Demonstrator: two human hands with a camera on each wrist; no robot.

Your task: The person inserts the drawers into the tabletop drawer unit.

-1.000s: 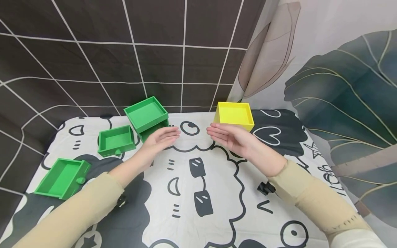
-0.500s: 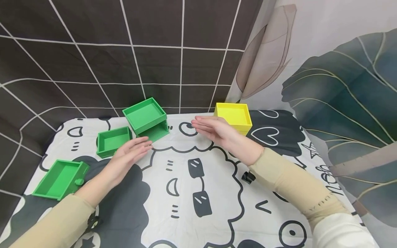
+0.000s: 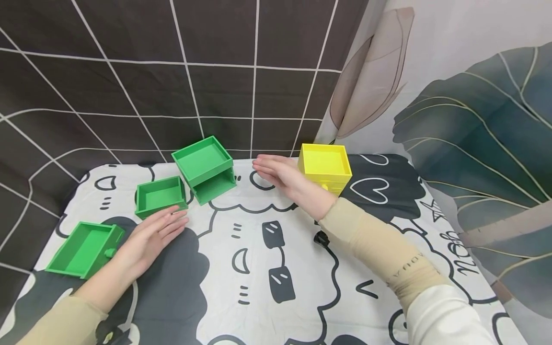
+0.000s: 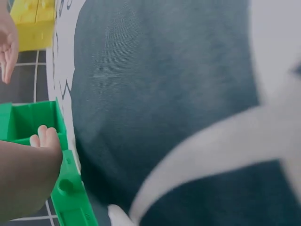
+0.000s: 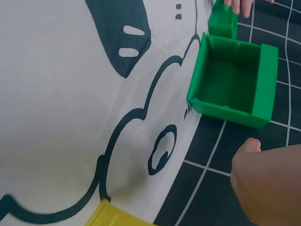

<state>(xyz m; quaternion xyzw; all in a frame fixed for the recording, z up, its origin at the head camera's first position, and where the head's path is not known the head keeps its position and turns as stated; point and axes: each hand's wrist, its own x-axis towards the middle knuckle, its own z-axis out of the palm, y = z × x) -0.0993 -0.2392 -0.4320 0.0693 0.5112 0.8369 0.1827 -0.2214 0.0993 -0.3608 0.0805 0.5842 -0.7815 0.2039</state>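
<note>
My left hand (image 3: 148, 239) hovers with extended fingers near the front of a small green drawer (image 3: 159, 195); its fingertips overlap that drawer's near edge in the head view. Lower left lies a second green drawer (image 3: 84, 249), with a round knob. A green drawer cabinet (image 3: 204, 163) stands behind, its lower opening facing me. My right hand (image 3: 286, 181), fingers straight and together, is held between this cabinet and a yellow cabinet (image 3: 325, 165) with a small knob. Neither hand holds anything. In the right wrist view the green cabinet (image 5: 233, 84) shows its hollow inside.
A black-and-white cartoon-print cloth (image 3: 241, 306) covers the table. Dark grid-patterned fabric (image 3: 220, 86) rises right behind the cabinets. To the right hangs a leaf-print curtain (image 3: 474, 120).
My left hand has moved left and down, from beside the green cabinet to the small drawer. My right hand has shifted left, uncovering the front of the yellow cabinet. The drawers and cabinets stay put.
</note>
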